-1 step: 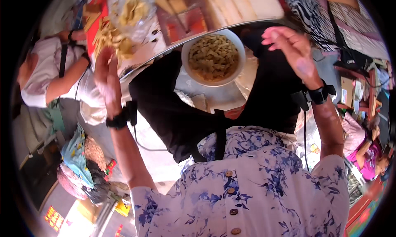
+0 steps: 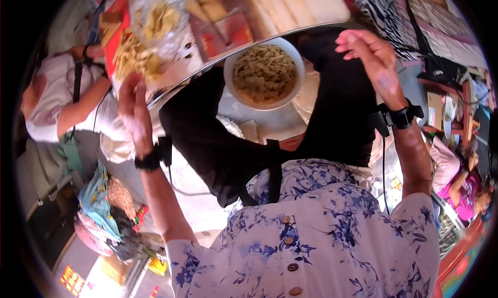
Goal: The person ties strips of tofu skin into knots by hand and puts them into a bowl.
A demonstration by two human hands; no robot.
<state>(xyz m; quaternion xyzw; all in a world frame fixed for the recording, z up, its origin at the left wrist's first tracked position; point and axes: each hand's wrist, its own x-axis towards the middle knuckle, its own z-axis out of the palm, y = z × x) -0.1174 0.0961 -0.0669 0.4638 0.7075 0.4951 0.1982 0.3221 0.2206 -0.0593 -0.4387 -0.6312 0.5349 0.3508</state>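
Bowl (image 2: 228,79): 12 o'clock, between the knees (image 2: 342,90), probably for steadiness and reach; holds pale pieces (image 2: 264,69).
Right hand (image 2: 374,59): 2 o'clock, fingers loosely curled, slightly apart, empty.
Left hand (image 2: 135,108): 10 o'clock, fingers extended, apparently empty, near strips (image 2: 136,59).
Surface (image 2: 194,64): 11 o'clock, carries strips.

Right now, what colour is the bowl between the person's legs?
The bowl is pale bluish-white, seen best in the head view.

Tbl (image 2: 182,68) w/ yellowish strips (image 2: 136,59), clr plastic bag (image 2: 174,48), pale board (image 2: 301,8), dk-red tray (image 2: 240,31) (prob.; blurry).
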